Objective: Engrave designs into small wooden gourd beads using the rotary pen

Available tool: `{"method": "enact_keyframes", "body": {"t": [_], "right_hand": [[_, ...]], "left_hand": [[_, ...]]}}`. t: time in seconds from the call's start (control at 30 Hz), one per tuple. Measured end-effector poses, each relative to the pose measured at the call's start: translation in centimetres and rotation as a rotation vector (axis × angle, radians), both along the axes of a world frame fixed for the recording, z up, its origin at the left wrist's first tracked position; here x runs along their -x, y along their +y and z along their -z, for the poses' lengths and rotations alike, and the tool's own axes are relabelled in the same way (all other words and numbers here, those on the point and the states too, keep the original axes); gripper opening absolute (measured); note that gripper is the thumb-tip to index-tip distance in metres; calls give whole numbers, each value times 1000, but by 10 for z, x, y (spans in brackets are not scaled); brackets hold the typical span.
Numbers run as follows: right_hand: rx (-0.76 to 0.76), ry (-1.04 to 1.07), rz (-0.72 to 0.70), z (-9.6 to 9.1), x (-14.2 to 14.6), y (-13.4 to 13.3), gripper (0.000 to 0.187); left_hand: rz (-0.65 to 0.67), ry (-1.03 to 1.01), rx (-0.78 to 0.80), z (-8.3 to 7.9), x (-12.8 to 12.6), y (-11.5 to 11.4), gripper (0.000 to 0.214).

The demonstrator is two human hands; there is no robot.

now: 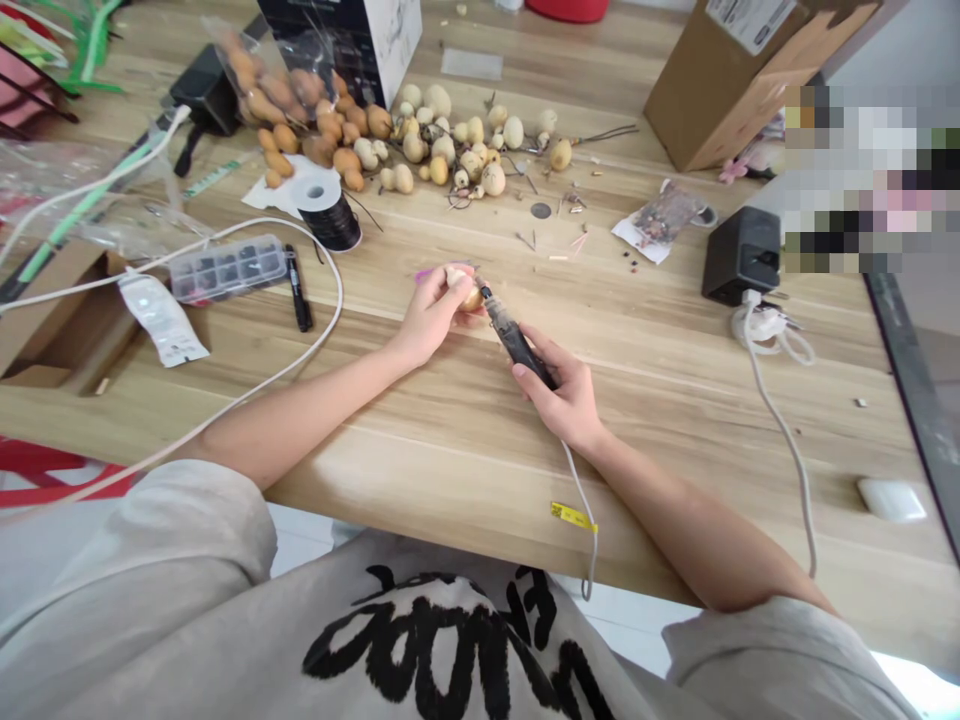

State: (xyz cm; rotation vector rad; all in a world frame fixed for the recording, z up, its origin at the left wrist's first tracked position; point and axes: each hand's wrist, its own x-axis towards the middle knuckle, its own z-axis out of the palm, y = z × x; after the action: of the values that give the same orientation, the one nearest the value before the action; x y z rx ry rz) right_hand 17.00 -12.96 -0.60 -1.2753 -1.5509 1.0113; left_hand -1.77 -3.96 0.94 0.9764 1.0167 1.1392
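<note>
My left hand (pixel 431 320) is closed around a small pale gourd (pixel 472 297) above the middle of the wooden table, fingers covering most of it. A bit of purple (pixel 424 275) shows behind those fingers. In my right hand (pixel 564 390) is a dark, pen-shaped corded tool (pixel 517 338), probably a soldering iron or small rotary tool. Its narrow tip points at the gourd and looks very near or touching; I cannot tell which. From the tool's rear a grey cord (pixel 581 480) with a yellow tag (pixel 574 516) runs down past the table's front edge.
Beyond my hands lie several pale gourds (pixel 442 150) and brown gourds (pixel 322 135). On the left are a black wire spool (pixel 330 215), a compartment box (pixel 229 268), a marker (pixel 298 290) and a white cable (pixel 339 300). A black adapter (pixel 742 255) and a cardboard box (pixel 720 80) stand right.
</note>
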Motion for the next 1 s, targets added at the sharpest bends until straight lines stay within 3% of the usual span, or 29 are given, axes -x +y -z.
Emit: {"method": "enact_keyframes", "body": {"t": [0.5, 1.0], "right_hand": [[6, 3, 2, 1, 1, 0, 56], [-19, 25, -17, 1, 2, 2, 56]], "left_hand": [[-83, -74, 190, -8, 0, 7, 18], [-79, -79, 179, -8, 0, 8, 21]]}}
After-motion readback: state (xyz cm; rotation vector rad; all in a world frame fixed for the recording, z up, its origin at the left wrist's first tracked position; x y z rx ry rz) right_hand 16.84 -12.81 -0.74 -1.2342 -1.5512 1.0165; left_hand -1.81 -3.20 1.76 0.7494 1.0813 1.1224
